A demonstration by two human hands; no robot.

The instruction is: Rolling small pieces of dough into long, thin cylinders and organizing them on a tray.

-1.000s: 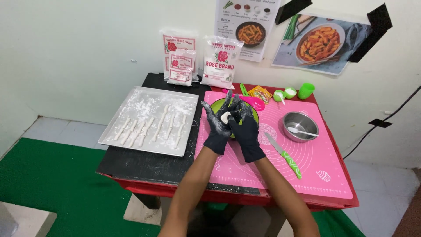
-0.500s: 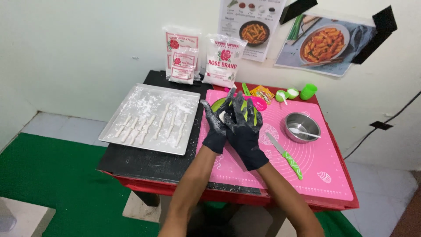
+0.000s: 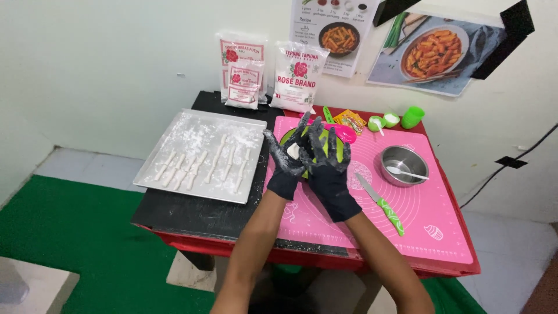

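While raised above the green plate (image 3: pixel 323 152) near the counter's (image 3: pixel 197 212) back middle, both black-gloved hands pressed palm to palm. Left hand (image 3: pixel 286 163): grip open, fingers spread, a small white dough piece (image 3: pixel 293 151) lying against the floured palm. Right hand (image 3: pixel 328 168): grip likewise open, fingers splayed upward, touching the left. On the pink silicone mat (image 3: pixel 407 221) toward the right edge: a steel bowl (image 3: pixel 401 164) with a spoon, a green-handled knife (image 3: pixel 381 203) just beside the right wrist. Toward the left edge, a floured metal tray (image 3: pixel 174 136) carrying rolled dough sticks (image 3: pixel 200 166). Along the back edge, 3 flour bags (image 3: pixel 267 75) leaning on the wall.
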